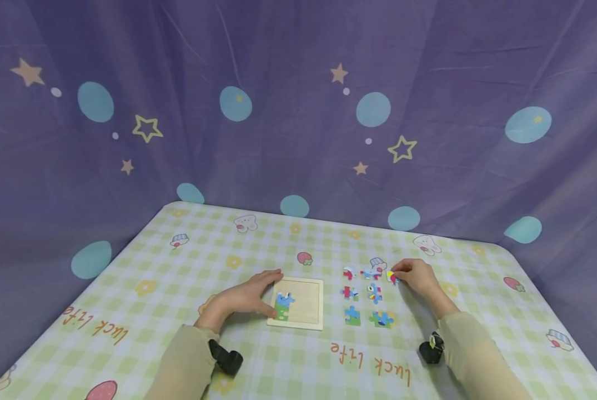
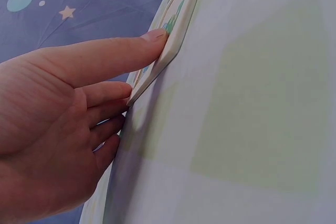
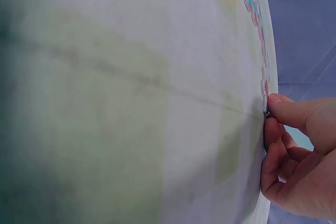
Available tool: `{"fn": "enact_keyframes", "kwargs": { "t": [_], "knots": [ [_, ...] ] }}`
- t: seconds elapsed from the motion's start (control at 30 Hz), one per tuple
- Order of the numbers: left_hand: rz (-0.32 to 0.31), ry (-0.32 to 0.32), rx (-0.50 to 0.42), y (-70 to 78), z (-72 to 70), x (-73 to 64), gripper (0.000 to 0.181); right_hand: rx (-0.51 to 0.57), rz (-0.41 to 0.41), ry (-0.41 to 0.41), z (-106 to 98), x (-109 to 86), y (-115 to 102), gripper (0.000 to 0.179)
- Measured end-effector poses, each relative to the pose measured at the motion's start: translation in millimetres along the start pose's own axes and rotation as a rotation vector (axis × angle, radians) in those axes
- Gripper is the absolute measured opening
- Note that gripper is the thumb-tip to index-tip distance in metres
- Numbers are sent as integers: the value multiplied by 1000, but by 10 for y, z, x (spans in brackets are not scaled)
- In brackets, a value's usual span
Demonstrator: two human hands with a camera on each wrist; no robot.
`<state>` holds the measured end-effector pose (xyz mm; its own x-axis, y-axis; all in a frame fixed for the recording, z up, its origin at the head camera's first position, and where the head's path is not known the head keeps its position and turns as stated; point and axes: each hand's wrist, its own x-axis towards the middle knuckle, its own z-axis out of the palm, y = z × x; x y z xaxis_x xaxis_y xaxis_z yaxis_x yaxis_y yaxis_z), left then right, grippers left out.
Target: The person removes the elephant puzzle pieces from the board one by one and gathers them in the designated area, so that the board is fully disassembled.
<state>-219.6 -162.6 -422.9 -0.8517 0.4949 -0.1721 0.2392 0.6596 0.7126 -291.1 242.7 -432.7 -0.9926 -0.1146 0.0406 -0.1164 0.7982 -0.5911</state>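
My left hand (image 1: 245,295) holds a square wooden puzzle tray (image 1: 320,305) at its left side. The thumb (image 2: 149,43) lies on the rim near the front corner, while the fingers reach to the far corner. Blue and green puzzle pieces (image 1: 283,305) sit inside the tray along its left part. Over to the right, my right hand (image 1: 418,276) pinches a yellow, red and blue jigsaw piece (image 1: 391,276) between thumb and fingertips, low at the tabletop. In the right wrist view the fingers (image 3: 286,153) cover most of that piece.
Several loose jigsaw pieces lie in rows between tray and right hand, among them a blue-green piece (image 1: 352,315) and a red-blue one (image 1: 349,293). A green checked tablecloth (image 1: 258,361) covers the table. Behind its far edge hangs a purple curtain (image 1: 298,139).
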Motion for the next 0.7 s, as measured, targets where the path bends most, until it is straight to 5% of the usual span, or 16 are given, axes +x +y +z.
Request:
{"fn": "enact_keyframes", "kwargs": {
  "t": [0.43, 0.7],
  "knots": [
    [-5, 1, -18, 39, 6, -7, 88, -10, 5, 13, -23, 7, -21, 12],
    [-14, 9, -14, 29, 6, -10, 88, -5, -41, 39, -25, -21, -217, 17]
  ]
}}
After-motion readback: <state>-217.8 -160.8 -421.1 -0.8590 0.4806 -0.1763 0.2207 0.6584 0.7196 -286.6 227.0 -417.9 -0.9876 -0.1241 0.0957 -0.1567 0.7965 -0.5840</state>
